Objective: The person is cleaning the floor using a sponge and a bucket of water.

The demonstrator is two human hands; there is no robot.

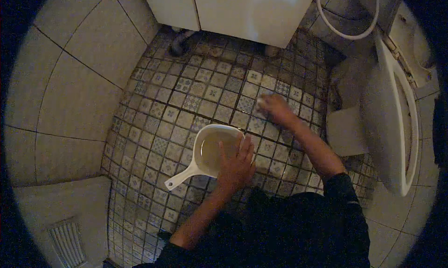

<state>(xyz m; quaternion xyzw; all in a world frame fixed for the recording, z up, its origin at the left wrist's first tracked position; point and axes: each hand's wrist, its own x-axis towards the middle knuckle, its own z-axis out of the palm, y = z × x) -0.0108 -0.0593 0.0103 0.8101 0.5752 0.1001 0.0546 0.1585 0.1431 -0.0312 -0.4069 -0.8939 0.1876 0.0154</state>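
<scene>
A white plastic dipper [210, 142] with a long handle stands on the patterned tile floor [196, 98], its handle pointing to the lower left. Cloudy, brownish liquid is inside it. My left hand [238, 164] lies over the dipper's right side with its fingers spread; whether the fingertips touch the rim or the liquid is unclear. Farther up and to the right, my right hand [274, 107] is closed around a small whitish object [260, 101] at the floor. That object is mostly hidden by the fingers, and its kind cannot be told.
A white toilet [392, 128] stands at the right. At the top is a white cabinet [245, 12] above the floor, with a pipe [180, 44] under it. A white hose [344, 35] hangs at the upper right. Tiled walls and a vented door [35, 205] are on the left.
</scene>
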